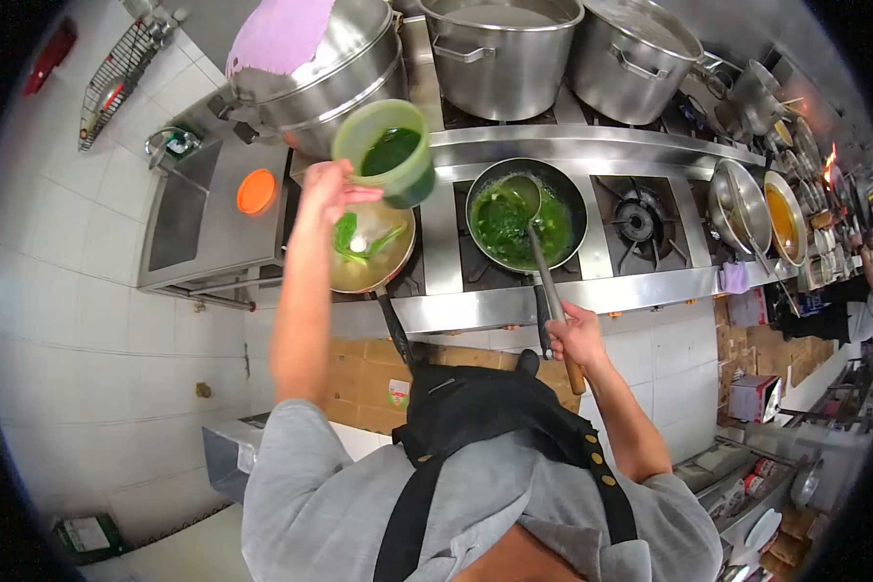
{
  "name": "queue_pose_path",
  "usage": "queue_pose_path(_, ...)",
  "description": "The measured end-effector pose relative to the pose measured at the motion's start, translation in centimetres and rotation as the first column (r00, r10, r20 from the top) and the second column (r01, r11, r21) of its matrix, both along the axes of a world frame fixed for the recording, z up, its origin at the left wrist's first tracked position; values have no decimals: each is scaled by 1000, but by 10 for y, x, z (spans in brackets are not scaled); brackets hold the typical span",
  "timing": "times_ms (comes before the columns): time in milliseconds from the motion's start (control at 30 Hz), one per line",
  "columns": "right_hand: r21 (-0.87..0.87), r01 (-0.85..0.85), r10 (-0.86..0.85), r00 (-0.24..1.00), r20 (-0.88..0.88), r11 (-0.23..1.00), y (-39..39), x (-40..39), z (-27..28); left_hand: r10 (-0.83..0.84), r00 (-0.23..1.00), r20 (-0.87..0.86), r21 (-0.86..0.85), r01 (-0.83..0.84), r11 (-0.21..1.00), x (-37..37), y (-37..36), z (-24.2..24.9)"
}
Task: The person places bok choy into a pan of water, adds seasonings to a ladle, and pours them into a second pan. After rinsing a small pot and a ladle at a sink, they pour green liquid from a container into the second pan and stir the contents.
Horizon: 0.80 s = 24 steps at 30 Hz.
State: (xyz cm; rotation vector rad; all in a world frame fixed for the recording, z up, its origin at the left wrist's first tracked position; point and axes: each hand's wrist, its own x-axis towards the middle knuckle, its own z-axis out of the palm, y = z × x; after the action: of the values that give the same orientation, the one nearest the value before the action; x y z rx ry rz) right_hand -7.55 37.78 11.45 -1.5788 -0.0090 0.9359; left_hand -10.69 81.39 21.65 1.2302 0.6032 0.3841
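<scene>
My left hand [330, 191] is closed on the edge of a translucent green plastic tub [412, 184], tilted and partly filled with dark green liquid. It is above a frying pan [382, 282] holding pale liquid, green leaves and a small white lump. Wrapped round a wooden-ended handle, my right hand [577, 335] grips a metal ladle [543, 262]. The ladle's bowl rests in a black frying pan [580, 225] of bright green, leafy sauce on the middle burner.
Large steel pots [500, 73] stand along the back of the stove. A bare burner [638, 221] is right of the black pan, with metal bowls [739, 209] beyond. An orange lid [256, 192] lies on the left steel counter. Flames [830, 163] rise at far right.
</scene>
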Motion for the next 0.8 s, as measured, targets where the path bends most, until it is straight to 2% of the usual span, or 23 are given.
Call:
queue_pose_path(33, -19, 9, -9, 1000, 9, 1000, 5, -2, -1, 12, 1000, -9, 15, -12, 1000, -17, 20, 1)
queue_pose_path(67, -266, -22, 119, 928, 352, 964, 10, -3, -2, 12, 1000, 5, 14, -12, 1000, -36, 44, -3)
queue_pose_path(100, -498, 35, 314, 738, 598, 867, 15, -6, -3, 7, 1000, 15, 14, -7, 1000, -53, 68, -8)
queue_pose_path(167, -532, 114, 373, 591, 715, 839, 22, -4, 3, 114, 993, -34, 106, -110, 988, -90, 98, 0)
queue_pose_path(200, -600, 124, 458, 529, 714, 791, 26, 0, 7, 120, 993, -6, 130, -118, 985, -110, 121, -5)
queue_pose_path(233, -652, 149, 551, 417, 723, 743, 21, 10, -6, 128, 991, 26, 154, -130, 979, -130, 145, -9)
queue_pose_path(300, -826, 232, 746, 354, 564, 514, 24, 23, -7, 232, 971, -59, 175, -219, 960, -162, 176, -5)
queue_pose_path(367, -896, 265, 808, 394, 438, 357, 26, 33, -5, 261, 962, -83, 227, -237, 945, -188, 211, -11)
queue_pose_path(433, -935, 241, 826, 446, 345, 260, 20, 35, 7, 275, 958, -86, 226, -250, 941, -211, 243, -19)
queue_pose_path(500, -949, 207, 829, 466, 309, 238, 3, 36, 9, 303, 945, -122, 191, -277, 942, -228, 273, -29)
queue_pose_path(533, -932, 220, 765, 533, 362, 288, 9, 21, 28, 351, 922, -163, 160, -326, 932, -236, 286, -34)
queue_pose_path(567, -930, 224, 759, 536, 368, 293, 0, 14, 25, 346, 925, -159, 165, -321, 933, -242, 297, -37)
queue_pose_path(633, -788, 200, 674, 424, 606, 582, -23, 7, 22, 435, 876, -207, 120, -418, 900, -252, 313, -48)
queue_pose_path(667, -787, 75, 344, 871, 350, 612, 22, -22, 81, 450, 875, -180, 107, -438, 893, -257, 323, -57)
queue_pose_path(700, -690, 62, 212, 929, 304, 721, 15, -26, 70, 476, 866, -153, 97, -466, 879, -261, 332, -67)
queue_pose_path(733, -575, 50, 101, 969, 227, 816, 6, -26, 57, 450, 881, -144, 17, -452, 892, -267, 341, -74)
queue_pose_path(767, -386, 22, 42, 987, 157, 922, 4, -32, 49, 457, 883, -109, -31, -462, 886, -270, 365, -100)
queue_pose_path(800, -164, 293, -318, 934, -161, 942, 8, -39, 37, 510, 857, -76, -3, -512, 859, -273, 368, -106)
